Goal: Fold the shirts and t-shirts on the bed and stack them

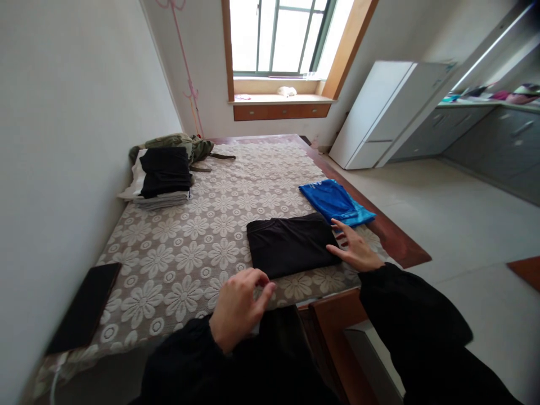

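A black folded cloth, seemingly a garment (pixel 293 244), lies flat near the front edge of the table. My right hand (pixel 354 247) is at its right end, fingers spread; whether the fingertips touch the fabric I cannot tell. Just below the cloth's front left corner is my left hand (pixel 242 306), its fingers loosely bent, the thumb apart and nothing held. Beyond my right hand, a blue folded cloth with white lettering (pixel 333 199) rests close behind the black one.
A patterned flower tablecloth (pixel 185 259) covers the table (pixel 405 247). Against the left wall stands a stack of folded clothes (pixel 164 174), with a green bag or garment (pixel 198 147) behind it. A dark tablet (pixel 86 309) with a white cable lies front left. An open drawer (pixel 341 315) projects below the front edge.
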`<state>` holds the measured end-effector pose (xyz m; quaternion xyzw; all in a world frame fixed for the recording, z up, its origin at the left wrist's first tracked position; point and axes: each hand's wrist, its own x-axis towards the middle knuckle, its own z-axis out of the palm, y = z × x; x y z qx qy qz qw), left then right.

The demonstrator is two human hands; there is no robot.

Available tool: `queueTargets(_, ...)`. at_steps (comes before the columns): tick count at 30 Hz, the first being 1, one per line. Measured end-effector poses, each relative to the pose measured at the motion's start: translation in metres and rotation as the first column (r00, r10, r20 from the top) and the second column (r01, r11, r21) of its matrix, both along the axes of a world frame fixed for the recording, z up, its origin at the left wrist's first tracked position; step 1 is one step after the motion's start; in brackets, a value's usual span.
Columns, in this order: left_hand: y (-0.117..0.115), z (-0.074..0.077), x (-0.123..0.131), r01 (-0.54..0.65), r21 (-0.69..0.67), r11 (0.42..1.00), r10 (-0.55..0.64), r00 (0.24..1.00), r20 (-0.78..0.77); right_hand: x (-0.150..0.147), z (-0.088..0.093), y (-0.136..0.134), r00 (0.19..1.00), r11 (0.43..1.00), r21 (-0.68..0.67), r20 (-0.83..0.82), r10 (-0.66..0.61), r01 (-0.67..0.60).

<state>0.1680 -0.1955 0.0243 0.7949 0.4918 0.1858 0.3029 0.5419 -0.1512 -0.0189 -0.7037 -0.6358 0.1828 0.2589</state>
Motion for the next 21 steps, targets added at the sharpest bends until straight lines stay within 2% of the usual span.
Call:
queueTargets(3,0.036,0.009,-0.013,-0.116,0.073,0.991,0.129,0.968,-0.214,0.003,0.000,0.000,0.997,0.996,-0.061,0.051,-0.059,0.062)
queueTargets(5,0.058,0.005,-0.014,-0.151,0.087,0.985,0.171,0.930,-0.327,0.002,-0.001,0.003,0.994,0.994,-0.090,0.099,-0.052,0.061)
queueTargets(7,0.075,-0.003,-0.011,-0.168,0.059,0.984,0.178,0.922,-0.344,0.001,-0.002,0.008,0.988,0.995,-0.090,0.155,-0.022,0.036)
queueTargets(11,0.091,-0.018,-0.002,-0.180,-0.065,0.981,0.168,0.972,-0.162,-0.001,-0.002,0.018,0.986,0.991,-0.132,0.166,0.022,0.000)
queueTargets(15,0.094,-0.023,0.004,-0.180,-0.228,0.957,0.191,0.981,0.026,-0.004,0.000,0.021,1.000,0.991,-0.130,0.001,0.007,-0.007)
queueTargets(21,0.097,-0.030,0.018,-0.224,-0.235,0.946,0.284,0.921,0.266,-0.007,-0.008,0.015,0.971,0.992,-0.123,-0.236,-0.043,0.015)
